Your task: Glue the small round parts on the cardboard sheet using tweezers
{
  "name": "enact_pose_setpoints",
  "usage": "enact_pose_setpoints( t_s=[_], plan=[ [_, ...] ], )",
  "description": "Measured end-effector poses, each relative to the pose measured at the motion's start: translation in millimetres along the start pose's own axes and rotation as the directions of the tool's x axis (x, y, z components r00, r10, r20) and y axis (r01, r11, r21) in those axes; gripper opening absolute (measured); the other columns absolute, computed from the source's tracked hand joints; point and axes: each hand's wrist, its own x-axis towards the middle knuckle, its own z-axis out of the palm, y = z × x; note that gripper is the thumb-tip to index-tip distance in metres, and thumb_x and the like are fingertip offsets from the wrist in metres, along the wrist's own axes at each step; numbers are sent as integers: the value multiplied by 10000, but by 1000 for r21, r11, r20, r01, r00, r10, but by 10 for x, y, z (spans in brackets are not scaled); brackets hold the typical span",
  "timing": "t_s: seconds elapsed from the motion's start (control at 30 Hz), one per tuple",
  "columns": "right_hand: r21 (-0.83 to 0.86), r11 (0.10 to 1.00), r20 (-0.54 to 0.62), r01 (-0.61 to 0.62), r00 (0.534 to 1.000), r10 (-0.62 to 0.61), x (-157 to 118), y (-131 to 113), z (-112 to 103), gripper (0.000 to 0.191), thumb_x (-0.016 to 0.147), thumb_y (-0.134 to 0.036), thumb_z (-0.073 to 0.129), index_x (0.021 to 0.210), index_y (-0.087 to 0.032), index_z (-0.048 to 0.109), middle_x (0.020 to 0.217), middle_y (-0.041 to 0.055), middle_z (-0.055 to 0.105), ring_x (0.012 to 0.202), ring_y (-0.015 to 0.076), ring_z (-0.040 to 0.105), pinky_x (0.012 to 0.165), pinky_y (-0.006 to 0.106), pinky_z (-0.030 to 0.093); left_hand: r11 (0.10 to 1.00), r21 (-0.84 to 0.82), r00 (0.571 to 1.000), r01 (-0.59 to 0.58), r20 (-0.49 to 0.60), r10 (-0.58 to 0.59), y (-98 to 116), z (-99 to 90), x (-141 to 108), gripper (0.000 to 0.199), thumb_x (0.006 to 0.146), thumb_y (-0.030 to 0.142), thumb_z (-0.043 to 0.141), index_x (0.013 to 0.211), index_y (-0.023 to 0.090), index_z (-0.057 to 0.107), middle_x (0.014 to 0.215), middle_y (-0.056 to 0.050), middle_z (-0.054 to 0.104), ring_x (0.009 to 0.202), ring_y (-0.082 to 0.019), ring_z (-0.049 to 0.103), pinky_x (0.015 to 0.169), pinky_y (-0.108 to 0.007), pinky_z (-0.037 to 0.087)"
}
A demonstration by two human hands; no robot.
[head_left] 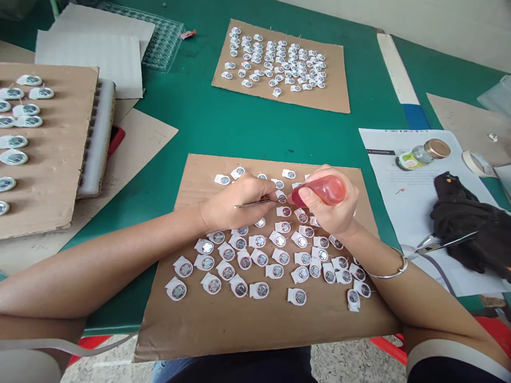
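Observation:
In my left hand (245,199) is a thin metal tool, apparently tweezers (251,204), pinched between closed fingers; its tip is hidden by the hand. My right hand (333,210) is wrapped round a translucent red squeeze bottle (329,190), tilted with its narrow end down and to the left. Both hands hover close together over a cardboard sheet (223,332). Spread on that sheet are several small white parts with round silvery centres, such as the nearest front one (297,296). One white part (281,196) lies between the two hands; the bottle's nozzle is hard to make out.
At the back is another cardboard sheet (227,64) bearing similar parts. More parts lie on raised cardboard (48,175) at left. A clear plastic tray (170,40) is behind it. To the right are a glass jar (419,156), tape roll (477,163), scissors (443,244) and black cloth (467,223).

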Motion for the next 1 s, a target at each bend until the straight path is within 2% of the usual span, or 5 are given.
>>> enact_pose_setpoints(
  t_s=[0.73, 0.9, 1.0],
  plan=[
    [-4, 1000, -2, 16, 1000, -16, 6, 12, 29, 161, 730, -271, 669, 811, -211, 543, 759, 6, 582, 677, 131, 548, 595, 312, 465, 1000, -6, 1000, 20, -15, -20, -20, 6, 12, 153, 771, 118, 503, 821, 112, 648, 688, -20, 651, 565, -90, 565, 491, -200, 432],
    [-19, 999, -15, -31, 999, 30, 38, 7, -1, 188, 732, -342, 661, 762, -203, 539, 732, 8, 584, 652, 131, 560, 587, 316, 482, 997, -25, 998, 67, -19, -68, -36, 23, 20, 169, 761, 119, 505, 836, 118, 657, 701, -21, 659, 577, -91, 573, 492, -194, 431],
    [92, 987, -64, -133, 988, 139, 115, 23, -77, 205, 767, -389, 622, 755, -209, 523, 687, 6, 571, 592, 136, 579, 509, 303, 476, 990, -14, 989, 139, -43, -140, -40, 41, 37, 161, 743, 126, 521, 814, 130, 666, 702, -17, 664, 584, -91, 575, 484, -188, 421]
  ],
)
